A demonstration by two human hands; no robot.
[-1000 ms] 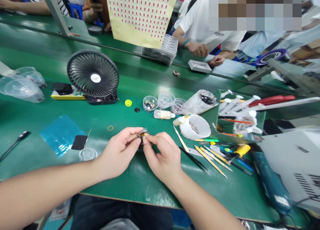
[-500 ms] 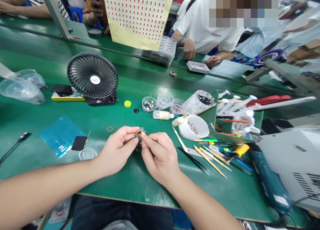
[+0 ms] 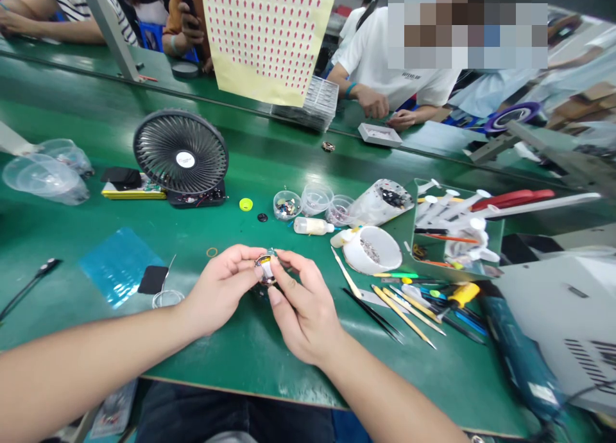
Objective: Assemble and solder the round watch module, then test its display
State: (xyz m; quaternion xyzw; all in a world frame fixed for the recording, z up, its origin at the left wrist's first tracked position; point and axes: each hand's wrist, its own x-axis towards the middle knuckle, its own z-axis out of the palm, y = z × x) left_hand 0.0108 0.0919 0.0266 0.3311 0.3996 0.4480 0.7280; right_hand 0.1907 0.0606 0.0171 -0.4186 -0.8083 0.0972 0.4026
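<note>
A small round device [image 3: 266, 271], like an open watch case with a silvery block and a yellow strip inside, is held up over the green bench. My left hand [image 3: 226, 282] pinches its left rim between thumb and fingers. On the opposite side my right hand [image 3: 305, 295] grips it, with the thumb by the silvery block. The fingers cover much of the rim and the underside. Beyond the hands lie a black disc [image 3: 262, 217] and a yellow-green ring [image 3: 246, 204]. An orange rubber band [image 3: 212, 252] rests just past my left hand.
A black fan [image 3: 180, 154] stands at the back left. Small cups [image 3: 287, 205], a glue bottle [image 3: 312, 226] and a white tub [image 3: 389, 253] sit ahead. Tweezers [image 3: 373, 314], picks and a screwdriver [image 3: 464, 293] lie at right. A co-worker's hands [image 3: 387, 109] work across the bench.
The round device has turned so that its open inside with the silvery block faces me more. Both hands still hold it. The view has shifted slightly.
</note>
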